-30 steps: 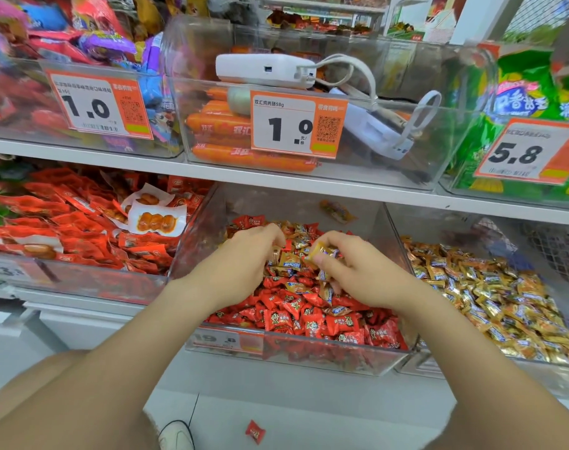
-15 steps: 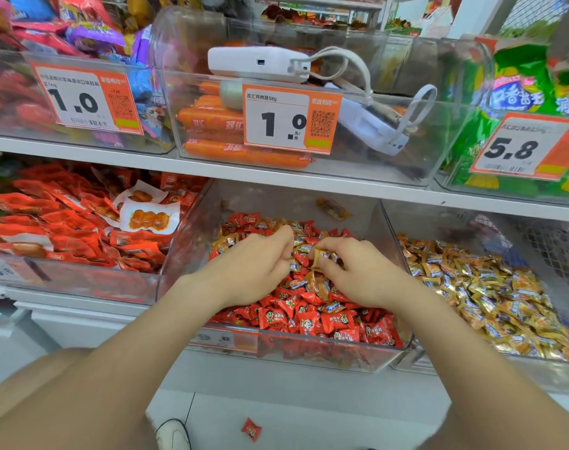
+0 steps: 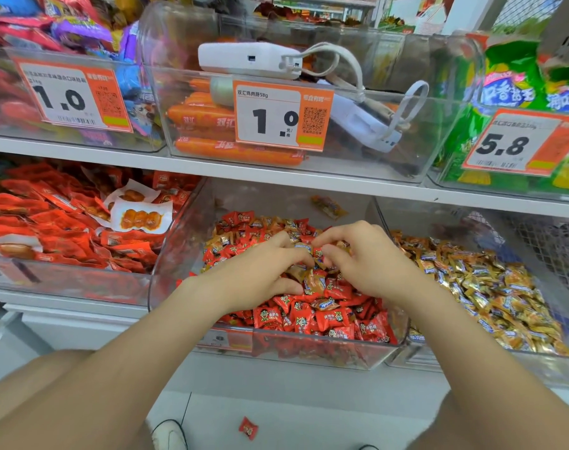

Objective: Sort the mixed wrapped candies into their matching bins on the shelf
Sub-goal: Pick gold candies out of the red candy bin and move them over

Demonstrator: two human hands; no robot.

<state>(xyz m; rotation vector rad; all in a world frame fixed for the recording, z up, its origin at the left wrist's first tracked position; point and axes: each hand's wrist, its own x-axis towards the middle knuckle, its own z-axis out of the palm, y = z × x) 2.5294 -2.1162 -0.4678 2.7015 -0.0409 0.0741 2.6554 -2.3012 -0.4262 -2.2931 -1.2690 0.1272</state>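
The clear middle bin (image 3: pixel 312 354) on the lower shelf holds red wrapped candies (image 3: pixel 309 316) mixed with gold ones. Both my hands are down in the pile, fingertips nearly meeting. My left hand (image 3: pixel 260 274) curls its fingers and thumb round gold candies (image 3: pixel 313 281) on top of the pile. My right hand (image 3: pixel 366 259) has its fingers curled too, pinching a small candy between thumb and forefinger; more gold wrappers show inside its palm. The bin on the right (image 3: pixel 471 365) is filled with gold candies (image 3: pixel 491 287).
A bin of red snack packets (image 3: pixel 59 235) sits to the left. Above, a shelf board carries bins with orange sausages (image 3: pixel 237 154), a white power bank (image 3: pixel 247 58) with cable, and green bags (image 3: pixel 510 89). One red candy (image 3: pixel 248 427) lies on the floor near a shoe (image 3: pixel 169 433).
Both hands have dropped lower into the middle bin's pile and drawn closer together. The right hand, which held a gold candy up, now has it down at the pile.
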